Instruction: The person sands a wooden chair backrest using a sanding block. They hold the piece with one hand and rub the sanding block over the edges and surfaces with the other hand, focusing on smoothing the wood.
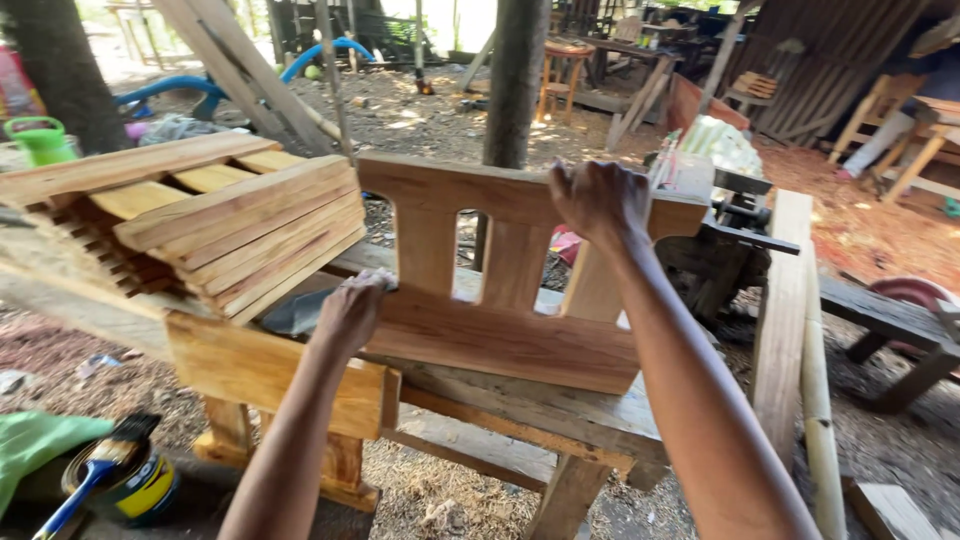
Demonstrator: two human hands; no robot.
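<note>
A wooden chair-back frame [500, 335] with upright slats stands tilted on a rough wooden workbench [560, 410]. My right hand [598, 198] grips its top rail near the right end. My left hand [350, 310] presses a dark sheet of sandpaper [290, 312] against the frame's lower left corner. Both forearms reach in from the bottom of the view.
A stack of wooden slats [250, 235] lies on the bench at left. A tin with a blue-handled brush [110, 470] sits on the ground at lower left. Long planks [785, 320] lean at right, beside a machine [730, 215]. A post [515, 80] stands behind. Sawdust covers the ground.
</note>
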